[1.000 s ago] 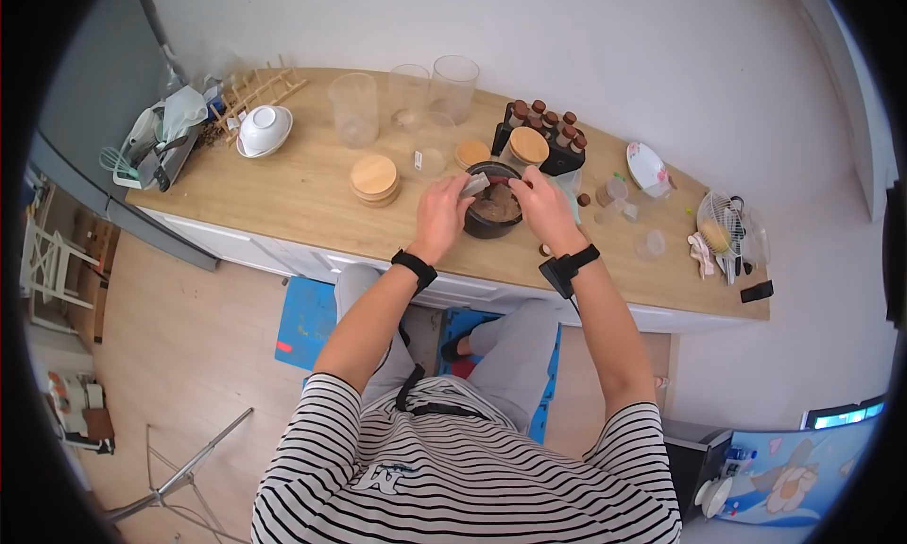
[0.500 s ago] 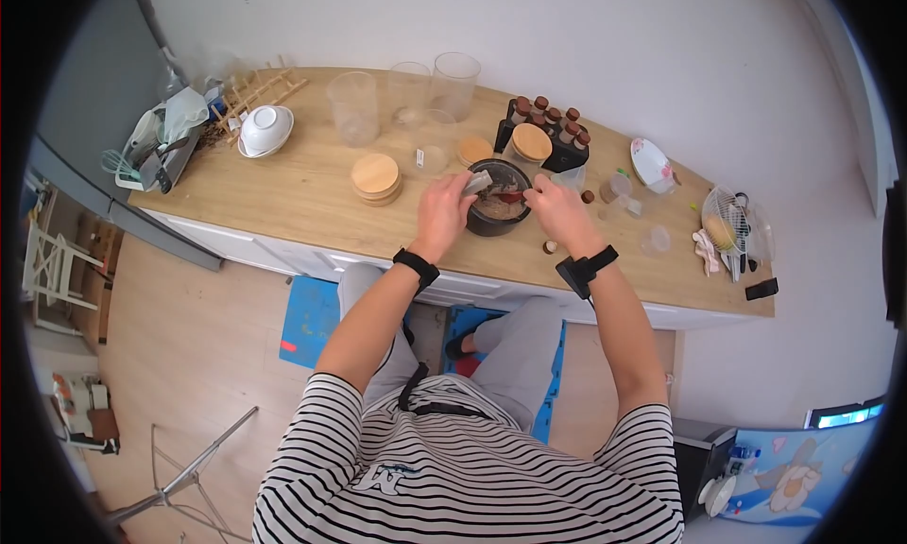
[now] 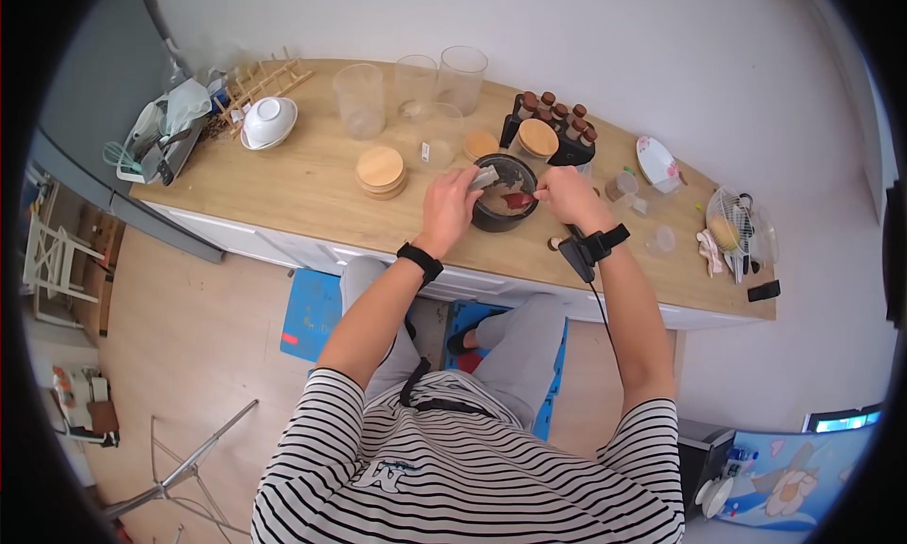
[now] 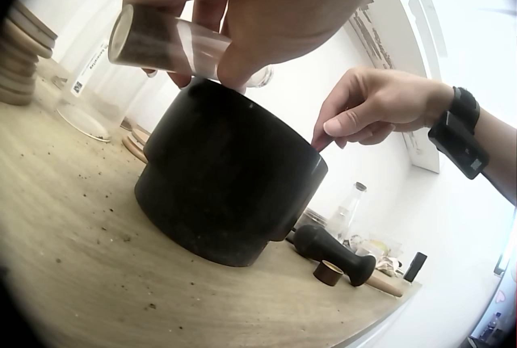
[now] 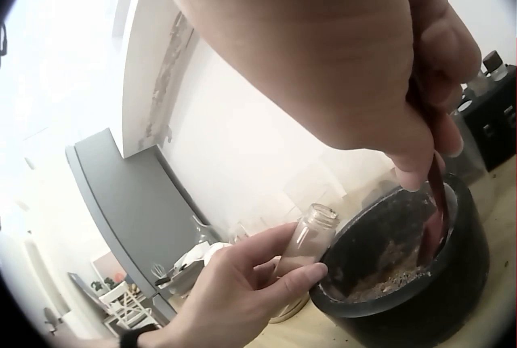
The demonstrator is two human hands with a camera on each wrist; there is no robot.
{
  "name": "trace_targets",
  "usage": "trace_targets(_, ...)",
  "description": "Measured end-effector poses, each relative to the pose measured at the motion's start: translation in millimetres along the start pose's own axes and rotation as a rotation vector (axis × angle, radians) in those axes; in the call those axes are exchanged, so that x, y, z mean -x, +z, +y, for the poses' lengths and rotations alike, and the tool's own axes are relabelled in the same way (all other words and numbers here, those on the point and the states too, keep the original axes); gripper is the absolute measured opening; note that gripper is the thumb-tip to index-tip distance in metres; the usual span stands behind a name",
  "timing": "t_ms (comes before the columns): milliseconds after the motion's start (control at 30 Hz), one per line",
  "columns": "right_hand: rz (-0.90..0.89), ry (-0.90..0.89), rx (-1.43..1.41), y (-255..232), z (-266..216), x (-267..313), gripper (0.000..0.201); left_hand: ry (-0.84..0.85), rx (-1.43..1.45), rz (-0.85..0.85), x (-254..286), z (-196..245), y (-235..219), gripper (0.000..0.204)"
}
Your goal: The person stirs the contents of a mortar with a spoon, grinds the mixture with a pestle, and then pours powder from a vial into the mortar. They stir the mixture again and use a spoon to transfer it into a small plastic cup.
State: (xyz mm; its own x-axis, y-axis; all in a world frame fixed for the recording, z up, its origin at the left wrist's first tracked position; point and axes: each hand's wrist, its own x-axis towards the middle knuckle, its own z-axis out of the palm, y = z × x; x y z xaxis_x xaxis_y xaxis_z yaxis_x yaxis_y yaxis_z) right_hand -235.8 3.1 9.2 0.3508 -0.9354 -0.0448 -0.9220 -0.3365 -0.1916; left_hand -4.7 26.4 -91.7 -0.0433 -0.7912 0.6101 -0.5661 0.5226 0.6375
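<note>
My left hand (image 3: 448,208) grips a small clear glass vial (image 4: 187,45) by its sides, tilted over the mortar's rim. Brown powder lies in the vial's lower end, and its uncapped mouth (image 5: 321,214) points over the bowl. Beneath it, the black mortar (image 4: 230,174) stands on the counter with brown ground powder (image 5: 384,283) inside. From the other side my right hand (image 3: 571,199) pinches the handle of a dark red spoon (image 5: 435,231). The spoon's head (image 3: 517,201) dips into the mortar, at the powder.
A black pestle (image 4: 329,253) and a brown cap (image 4: 327,273) lie right of the mortar. Behind it stand a wooden-lidded jar (image 3: 538,139) and a black rack of brown-capped vials (image 3: 573,147). Stacked wooden lids (image 3: 381,172) and clear canisters (image 3: 359,102) are to the left.
My right hand has shifted right and turned, drawing the spoon's handle toward the mortar's right side; the red head shows more. My left hand keeps the vial at the rim.
</note>
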Motion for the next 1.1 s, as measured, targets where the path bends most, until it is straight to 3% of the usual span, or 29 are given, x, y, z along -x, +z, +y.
trace_targets(200,0.092,0.131,-0.380,39.2,10.2,8.4,0.015,0.004,-0.020,-0.018,1.0,-4.4,3.4,0.040)
trace_targets(500,0.273,0.213,-0.548,71.5,16.0,11.6,0.014,0.016,-0.042,-0.036,-0.6,-5.1,4.5,0.040)
trace_targets(833,0.303,0.289,-0.720,67.5,48.6,38.0,0.016,0.027,-0.063,-0.121,-6.9,-1.8,0.5,0.040)
trace_targets(1100,0.305,0.327,-0.807,37.1,43.9,59.2,0.016,0.176,-0.160,-0.227,-22.6,8.5,-9.4,0.039)
